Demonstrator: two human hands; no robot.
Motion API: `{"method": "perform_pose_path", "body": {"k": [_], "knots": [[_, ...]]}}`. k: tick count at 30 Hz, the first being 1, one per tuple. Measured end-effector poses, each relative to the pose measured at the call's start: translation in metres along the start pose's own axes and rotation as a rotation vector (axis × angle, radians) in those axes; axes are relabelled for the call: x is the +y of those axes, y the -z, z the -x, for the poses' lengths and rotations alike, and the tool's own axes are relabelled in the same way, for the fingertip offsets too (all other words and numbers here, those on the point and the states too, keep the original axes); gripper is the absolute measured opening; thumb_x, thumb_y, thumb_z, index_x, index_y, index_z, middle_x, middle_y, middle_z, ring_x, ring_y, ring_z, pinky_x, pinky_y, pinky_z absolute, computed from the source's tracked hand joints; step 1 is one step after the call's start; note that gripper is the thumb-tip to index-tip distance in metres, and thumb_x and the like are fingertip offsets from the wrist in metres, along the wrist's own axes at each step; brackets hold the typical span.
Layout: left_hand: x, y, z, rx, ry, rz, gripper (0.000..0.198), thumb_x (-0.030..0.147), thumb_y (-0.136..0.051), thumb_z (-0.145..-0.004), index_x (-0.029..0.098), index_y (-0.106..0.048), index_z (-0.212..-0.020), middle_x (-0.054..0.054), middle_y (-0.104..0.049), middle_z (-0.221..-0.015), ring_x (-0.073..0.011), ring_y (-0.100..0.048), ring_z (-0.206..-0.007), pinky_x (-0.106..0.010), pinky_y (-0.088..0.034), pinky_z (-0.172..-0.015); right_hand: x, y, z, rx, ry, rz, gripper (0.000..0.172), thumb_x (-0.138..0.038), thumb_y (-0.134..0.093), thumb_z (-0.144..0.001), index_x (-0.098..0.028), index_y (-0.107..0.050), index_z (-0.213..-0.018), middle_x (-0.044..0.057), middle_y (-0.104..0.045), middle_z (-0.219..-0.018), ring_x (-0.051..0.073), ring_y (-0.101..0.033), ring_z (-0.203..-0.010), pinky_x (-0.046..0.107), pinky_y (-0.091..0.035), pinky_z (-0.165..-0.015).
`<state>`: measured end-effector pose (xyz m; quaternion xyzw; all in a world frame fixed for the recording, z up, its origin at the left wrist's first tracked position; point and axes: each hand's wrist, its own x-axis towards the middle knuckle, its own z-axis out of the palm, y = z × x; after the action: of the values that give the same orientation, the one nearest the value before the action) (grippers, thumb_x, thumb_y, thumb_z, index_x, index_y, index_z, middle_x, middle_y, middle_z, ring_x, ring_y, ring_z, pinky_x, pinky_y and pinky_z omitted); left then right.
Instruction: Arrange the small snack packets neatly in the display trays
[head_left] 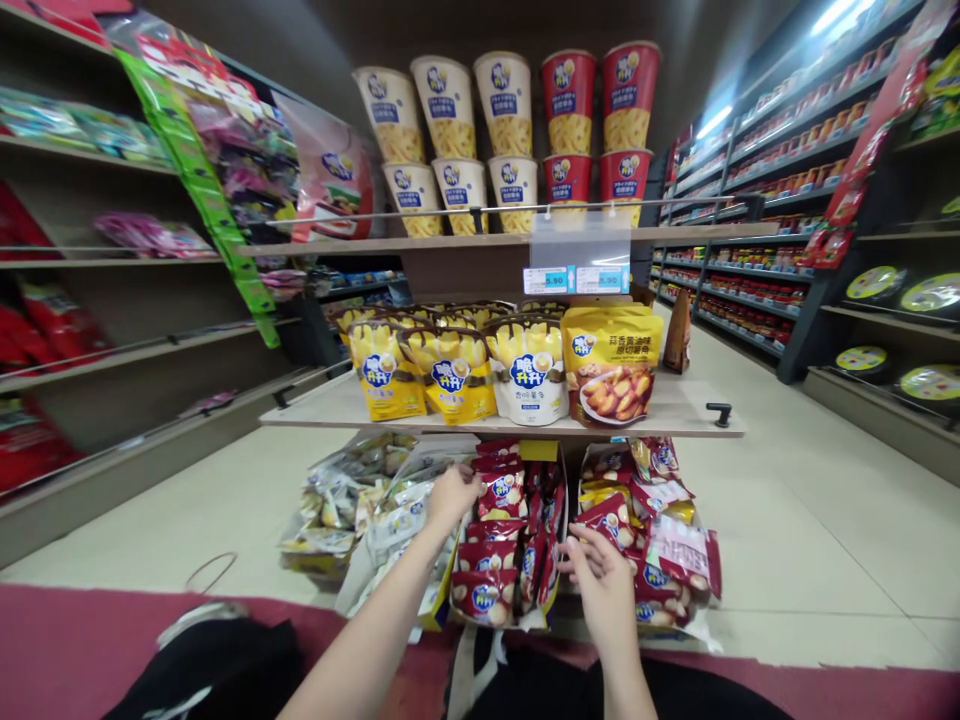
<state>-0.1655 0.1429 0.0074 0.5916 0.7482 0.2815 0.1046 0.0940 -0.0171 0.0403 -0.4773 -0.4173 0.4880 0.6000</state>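
Observation:
At the far left corner of an open carton (562, 500) of dark red snack packets, my left hand (452, 497) has its fingertips closed at the edge of a red snack packet (501, 492). Its grip is partly hidden. My right hand (602, 580) is beside the carton's right side, fingers bent and apart, with nothing seen in them. Inside the carton, packets lie in a left column and stand on edge at the right. A red packet (484, 597) is at the near end.
White packets (397, 530) fill a carton to the left, and a clear bag of packets (330, 500) lies beyond. Mixed red packets (679, 550) are heaped at the right. Above hangs a low shelf (675, 410) with yellow pouches (454, 375); snack cups (510, 105) stand higher.

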Motion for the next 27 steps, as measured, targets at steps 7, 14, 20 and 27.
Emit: {"method": "perform_pose_path", "body": {"k": [7, 14, 20, 27], "knots": [[-0.001, -0.003, -0.027, -0.001, -0.121, 0.118, 0.024, 0.027, -0.056, -0.081, 0.017, -0.069, -0.098, -0.009, -0.075, -0.100, -0.0233, -0.069, -0.094, -0.026, -0.049, -0.079, 0.001, 0.003, -0.003, 0.029, 0.008, -0.015, 0.055, -0.058, -0.074, -0.069, -0.013, -0.072, -0.102, 0.012, -0.073, -0.081, 0.024, -0.070, -0.067, 0.035, -0.058, -0.065], [0.004, 0.001, -0.059, 0.011, -0.193, 0.122, 0.026, 0.021, -0.052, -0.082, 0.018, -0.067, -0.103, -0.009, -0.073, -0.101, -0.0217, -0.067, -0.095, -0.027, -0.048, -0.078, -0.003, -0.001, -0.002, 0.026, 0.026, -0.021, 0.051, -0.055, -0.072, -0.073, -0.014, -0.072, -0.103, 0.012, -0.074, -0.083, 0.023, -0.069, -0.068, 0.036, -0.058, -0.067], [0.018, -0.013, -0.060, -0.043, -0.233, 0.082, 0.030, 0.020, -0.062, -0.075, 0.022, -0.066, -0.105, -0.006, -0.073, -0.096, -0.0203, -0.066, -0.089, -0.025, -0.046, -0.076, -0.002, -0.002, 0.000, 0.009, -0.003, -0.017, 0.054, -0.057, -0.071, -0.072, -0.014, -0.071, -0.105, 0.012, -0.074, -0.084, 0.022, -0.070, -0.070, 0.033, -0.058, -0.068], [0.016, -0.015, -0.053, 0.089, -0.147, 0.061, 0.027, 0.032, -0.048, -0.088, 0.020, -0.065, -0.106, -0.012, -0.069, -0.109, -0.0268, -0.061, -0.106, -0.032, -0.044, -0.086, -0.006, 0.000, 0.001, 0.020, 0.014, -0.007, 0.051, -0.055, -0.071, -0.074, -0.013, -0.072, -0.104, 0.013, -0.074, -0.085, 0.022, -0.069, -0.069, 0.034, -0.058, -0.067]]}}
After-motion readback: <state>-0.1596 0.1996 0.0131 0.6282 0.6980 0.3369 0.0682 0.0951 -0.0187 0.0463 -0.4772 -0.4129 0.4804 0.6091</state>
